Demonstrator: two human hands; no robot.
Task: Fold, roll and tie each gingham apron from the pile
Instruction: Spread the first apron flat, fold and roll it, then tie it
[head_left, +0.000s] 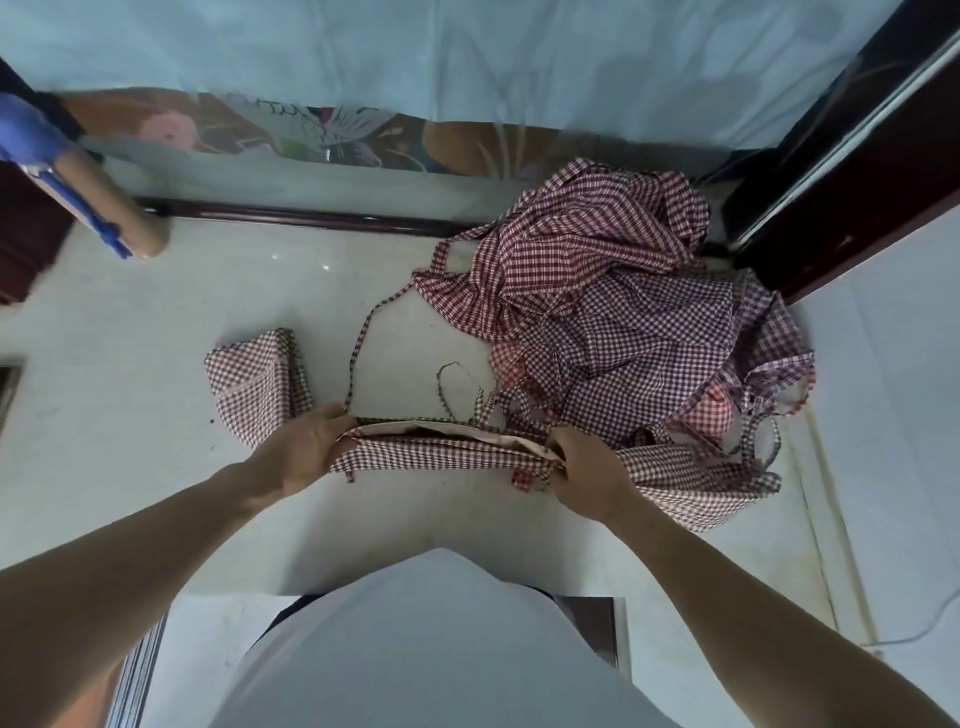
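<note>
A: What's in view, starting w/ the apron?

B: A gingham apron, red-and-white check, folded into a long narrow band, lies across the pale floor just in front of the person. Left hand grips its left end, fingers curled round the edge. Right hand grips the right end, fingers curled into the fabric. A thin strap runs from the left end away from the person toward the pile.

A: How will it handle?

B: My guess: light, soft, floppy cotton, not slippery. It'll sag if lifted by one end, so hold both ends or press it flat while rolling. Loose straps could snag on the pile.

A: And around it?

B: The pile of aprons sits crumpled to the right, touching the held one's right end. One folded apron rests on the floor to the left, near the left hand but apart. Further off: a blue curtain at top, dark wooden frame on the right. Top left, a wood handle w/ blue part, can't tell what it is.
</note>
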